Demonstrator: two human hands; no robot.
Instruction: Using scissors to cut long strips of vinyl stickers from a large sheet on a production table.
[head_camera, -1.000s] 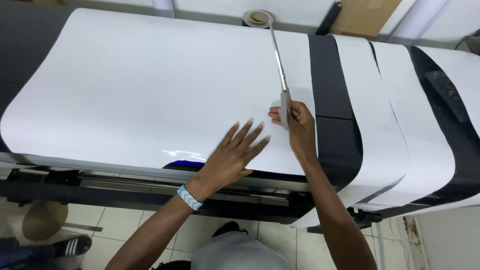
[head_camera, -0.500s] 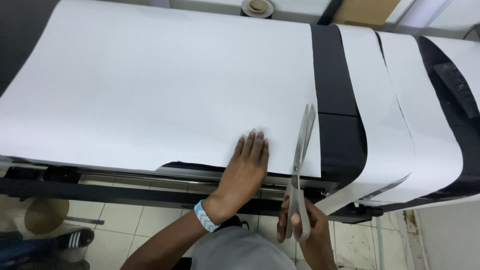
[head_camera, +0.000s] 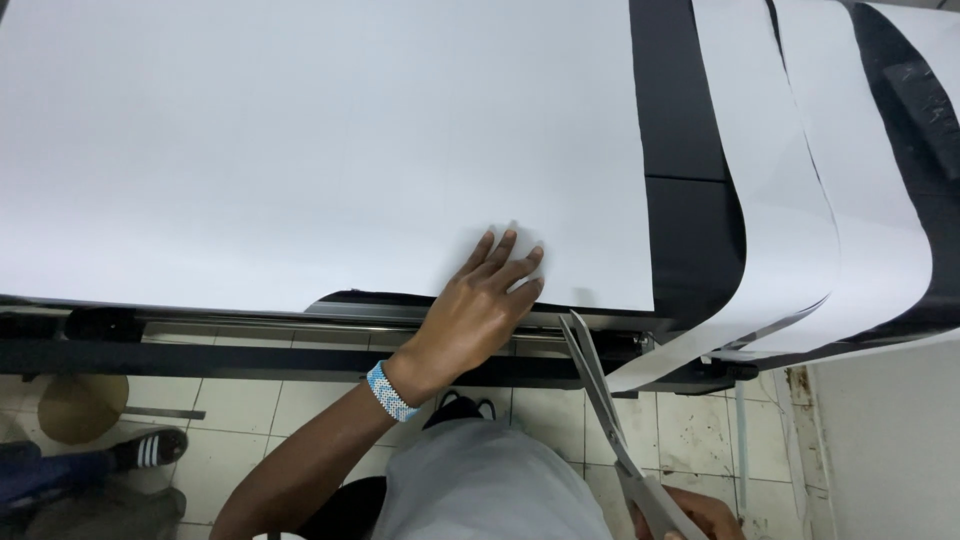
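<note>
A large white sheet of paper (head_camera: 330, 140) lies over a wide black machine bed (head_camera: 690, 180). My left hand (head_camera: 480, 310) rests flat on the sheet's near edge, fingers spread, a blue and white beaded band on the wrist. My right hand (head_camera: 700, 515) shows only partly at the bottom edge, closed around the handles of long grey scissors (head_camera: 600, 400). The scissor blades point up toward the sheet's near right corner and stop just short of it.
Two cut white paper strips (head_camera: 790, 200) curve over the black surface at the right. A tiled floor lies below, with another person's shoe (head_camera: 150, 447) and a round tan object (head_camera: 80, 405) at the lower left. A pale wall (head_camera: 890, 440) stands at lower right.
My right hand with the scissors has pulled back from the far end of the sheet to below its near edge. My left hand slid down to the near edge.
</note>
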